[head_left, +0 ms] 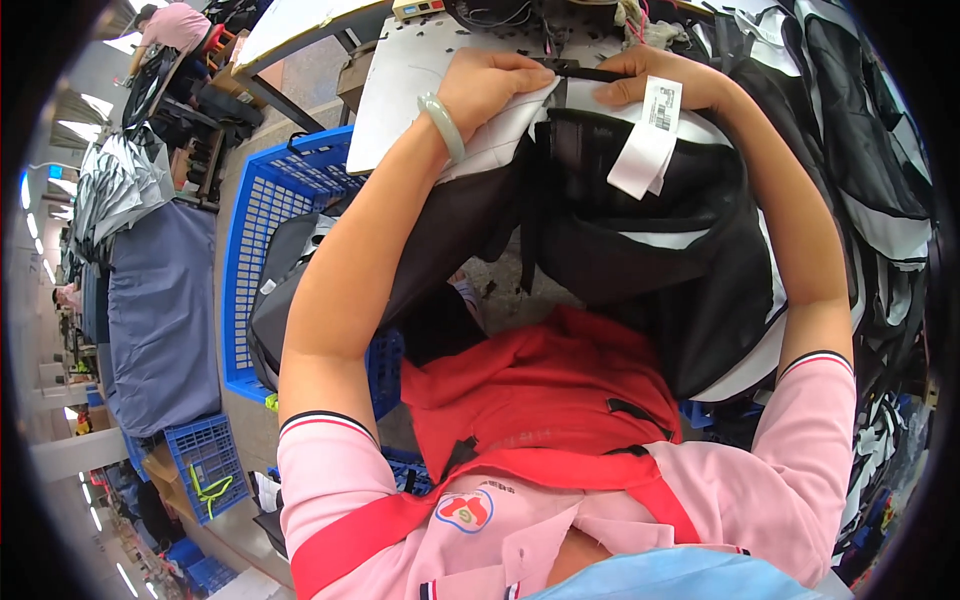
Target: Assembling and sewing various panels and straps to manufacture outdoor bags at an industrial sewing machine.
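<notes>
At the top of the work surface, my left hand (488,92) is closed, its thumb and forefinger pinching the edge of a black and white fabric piece (505,135). A narrow black strip (598,73) runs between my two hands. My right hand (655,78) is closed around its other end, thumb below. From there a black fabric bag (640,235) with a mesh-like panel and pale lining hangs down toward my lap. White printed tags (645,150) dangle from it just under my right hand. A dark machine part (545,22) stands right beyond my fingers.
A white worktable (395,95) carries dark scraps. Left of it stands a blue plastic basket (240,270) holding black bags. Black and white fabric pieces (880,180) pile up on the right. Farther left are a grey-blue covered stack (160,310) and a person in pink (178,28).
</notes>
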Demonstrator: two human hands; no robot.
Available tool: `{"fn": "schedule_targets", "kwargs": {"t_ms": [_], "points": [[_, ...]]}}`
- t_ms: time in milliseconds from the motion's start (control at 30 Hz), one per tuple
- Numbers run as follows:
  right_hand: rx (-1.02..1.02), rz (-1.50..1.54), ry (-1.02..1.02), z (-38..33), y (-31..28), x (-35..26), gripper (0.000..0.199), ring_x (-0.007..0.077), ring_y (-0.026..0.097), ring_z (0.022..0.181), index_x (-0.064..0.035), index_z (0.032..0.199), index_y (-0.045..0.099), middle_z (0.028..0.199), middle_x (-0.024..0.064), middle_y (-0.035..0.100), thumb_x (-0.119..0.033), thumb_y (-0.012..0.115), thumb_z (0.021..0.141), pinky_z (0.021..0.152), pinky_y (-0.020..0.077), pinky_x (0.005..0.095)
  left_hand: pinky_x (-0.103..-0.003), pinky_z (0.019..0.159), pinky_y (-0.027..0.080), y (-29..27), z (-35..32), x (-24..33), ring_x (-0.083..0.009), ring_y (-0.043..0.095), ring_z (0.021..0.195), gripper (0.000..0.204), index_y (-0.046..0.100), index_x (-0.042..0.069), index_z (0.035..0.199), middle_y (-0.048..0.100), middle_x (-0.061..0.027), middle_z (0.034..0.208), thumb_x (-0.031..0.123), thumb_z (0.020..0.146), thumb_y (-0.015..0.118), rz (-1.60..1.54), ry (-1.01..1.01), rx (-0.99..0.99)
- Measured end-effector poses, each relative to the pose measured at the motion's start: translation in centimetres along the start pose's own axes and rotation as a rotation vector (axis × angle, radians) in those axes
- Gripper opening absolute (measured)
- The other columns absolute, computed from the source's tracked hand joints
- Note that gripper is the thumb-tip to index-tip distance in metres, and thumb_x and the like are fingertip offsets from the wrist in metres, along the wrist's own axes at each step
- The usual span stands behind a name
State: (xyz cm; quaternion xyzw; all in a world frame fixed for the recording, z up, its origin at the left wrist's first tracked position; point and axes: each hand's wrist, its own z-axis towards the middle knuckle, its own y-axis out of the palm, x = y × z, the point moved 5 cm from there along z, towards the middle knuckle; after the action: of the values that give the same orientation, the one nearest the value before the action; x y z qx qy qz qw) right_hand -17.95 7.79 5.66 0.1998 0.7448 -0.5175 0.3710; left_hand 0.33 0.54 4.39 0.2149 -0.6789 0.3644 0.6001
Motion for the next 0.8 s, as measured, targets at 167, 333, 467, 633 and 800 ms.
{"fn": "schedule_targets", "kwargs": {"t_ms": [167,333,467,633,800], "points": [[0.016,-0.030,0.013,1.4,-0.6,1.7,0.040,0.0012,0.042,0.062,0.0000,0.088,0.063,0.068,-0.0078,0.048,-0.040,0.063,0.091,0.055,0.0356,0.0212,-0.023,0.069,0.052,0.2,2.3,-1.2,-0.0133,0.065,0.074,0.027,0.069,-0.005,0.102,0.070,-0.0114,0.090,0.011,0.081,0.072,-0.046,-0.023,0.015],[0.016,-0.142,0.016,2.0,-1.1,2.6,0.042,0.0026,0.042,0.061,-0.0009,0.086,0.061,0.067,-0.0070,0.048,-0.043,0.060,0.092,0.055,0.0356,0.0224,-0.022,0.071,0.052,0.4,3.5,-2.2,-0.0136,0.065,0.077,0.028,0.068,-0.006,0.103,0.070,-0.0111,0.091,0.010,0.081,0.072,-0.056,-0.047,0.007],[0.011,-0.155,0.006,2.4,-0.8,2.5,0.043,0.0032,0.044,0.061,-0.0014,0.086,0.061,0.065,-0.0060,0.048,-0.044,0.059,0.092,0.055,0.0363,0.0232,-0.022,0.072,0.052,-0.2,3.8,-3.0,-0.0125,0.065,0.079,0.027,0.067,-0.007,0.105,0.070,-0.0098,0.092,0.010,0.084,0.070,-0.044,-0.038,0.013],[0.013,-0.066,-0.013,2.6,-0.8,2.8,0.042,0.0027,0.046,0.061,-0.0022,0.088,0.063,0.066,-0.0061,0.051,-0.044,0.060,0.092,0.056,0.0379,0.0222,-0.022,0.073,0.052,-0.2,4.3,-3.4,-0.0123,0.065,0.079,0.027,0.067,-0.007,0.106,0.070,-0.0102,0.093,0.010,0.085,0.069,-0.099,-0.033,-0.004],[0.003,-0.052,0.032,3.5,-1.5,4.1,0.044,0.0034,0.046,0.064,-0.0023,0.087,0.062,0.069,-0.0052,0.051,-0.046,0.060,0.092,0.057,0.0379,0.0225,-0.023,0.075,0.052,-0.3,4.8,-3.2,-0.0141,0.066,0.082,0.025,0.067,-0.006,0.106,0.070,-0.0111,0.095,0.009,0.086,0.068,-0.160,-0.030,-0.014]]}}
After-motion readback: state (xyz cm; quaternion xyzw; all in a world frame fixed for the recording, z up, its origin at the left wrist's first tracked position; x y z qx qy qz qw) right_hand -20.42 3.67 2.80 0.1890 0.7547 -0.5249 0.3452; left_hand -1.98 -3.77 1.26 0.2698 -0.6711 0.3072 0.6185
